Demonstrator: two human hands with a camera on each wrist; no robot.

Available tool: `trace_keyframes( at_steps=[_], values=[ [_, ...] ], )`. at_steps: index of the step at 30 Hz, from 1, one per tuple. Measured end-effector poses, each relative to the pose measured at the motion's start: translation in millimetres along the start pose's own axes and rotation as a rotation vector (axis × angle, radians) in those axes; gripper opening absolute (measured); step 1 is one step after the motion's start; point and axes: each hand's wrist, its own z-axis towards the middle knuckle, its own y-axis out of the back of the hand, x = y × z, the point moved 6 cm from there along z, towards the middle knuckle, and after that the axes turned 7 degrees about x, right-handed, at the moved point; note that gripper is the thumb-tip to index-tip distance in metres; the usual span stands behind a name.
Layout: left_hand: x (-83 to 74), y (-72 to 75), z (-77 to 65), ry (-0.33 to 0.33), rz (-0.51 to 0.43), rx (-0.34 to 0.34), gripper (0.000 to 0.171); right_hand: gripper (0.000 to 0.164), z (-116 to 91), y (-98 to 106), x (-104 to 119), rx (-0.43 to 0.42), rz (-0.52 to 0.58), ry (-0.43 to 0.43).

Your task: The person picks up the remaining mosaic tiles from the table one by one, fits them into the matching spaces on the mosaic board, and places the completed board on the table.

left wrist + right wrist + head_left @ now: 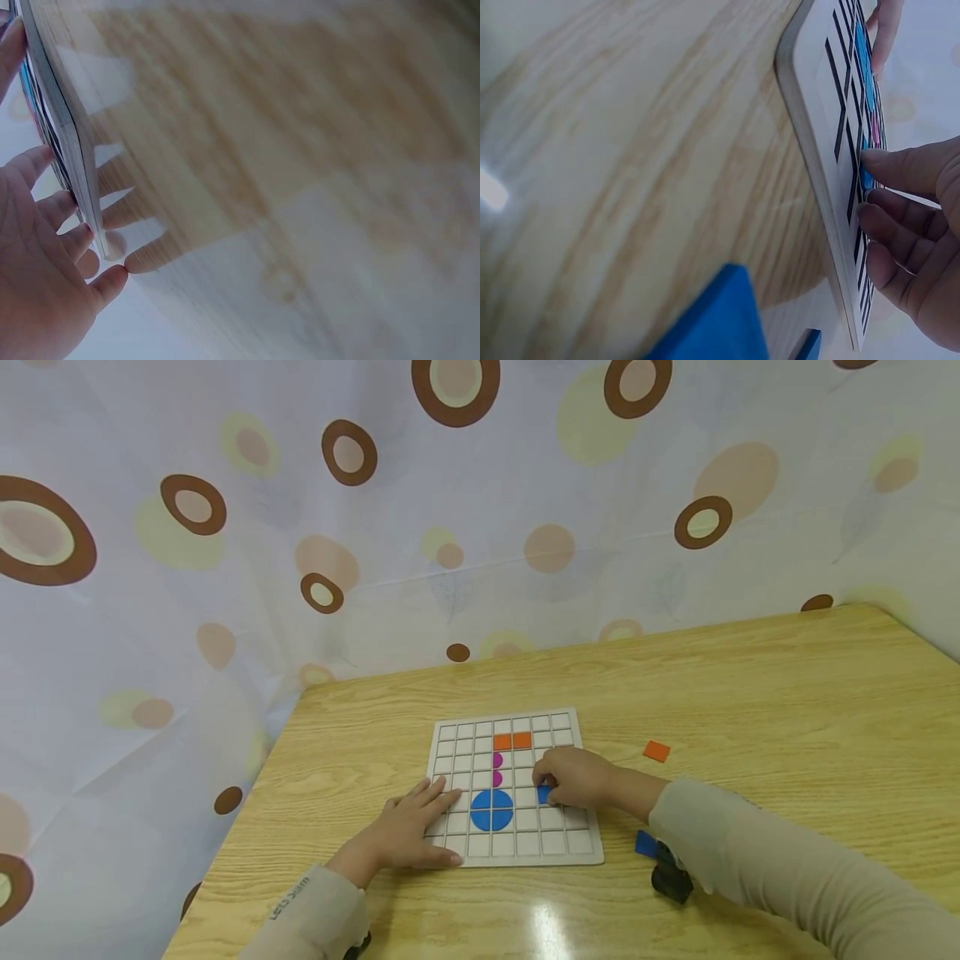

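Tile of blue [543,794] in narrow right grip [576,777], wide left grip [411,827] on gridded board [553,842], orange square [657,751] apart

Your white board [527,844], ruled into dark-lined squares, lies flat in front of you; on its right side, a small blue tile [543,794] (partly hidden) sits pinched in your right hand [579,777].

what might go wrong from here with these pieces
The right hand partly covers the flat blue piece it pinches, so that might land askew on the white gridded board. The black wrist device could sweep the loose blue piece beside it. The left hand, spread close to the blue four-part circle, might nudge it.
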Motion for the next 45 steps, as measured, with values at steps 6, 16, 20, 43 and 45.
trace_keyframes(
  at_steps=[6, 16, 20, 43, 45],
  values=[
    [-0.8, 0.0, -0.2, 0.002, -0.002, 0.008, 0.086, 0.011, 1, -1, -1, 0.001, 0.0, -0.003],
    [-2.0, 0.9, -0.4, 0.003, -0.003, 0.003, 0.086, 0.01, 0, 0, -2, 0.01, 0.012, -0.023],
    [-1.8, 0.6, 0.1, 0.002, 0.004, 0.0, 0.087, 0.01, -1, 0, -2, 0.012, 0.016, -0.026],
    [0.9, -0.7, 1.6, 0.0, 0.006, 0.006, 0.087, 0.013, -18, 6, -8, -0.004, 0.022, -0.056],
    [1.0, -0.9, 1.8, -0.001, 0.007, 0.004, 0.087, 0.014, -22, 8, -9, -0.009, 0.011, -0.055]
  ],
)
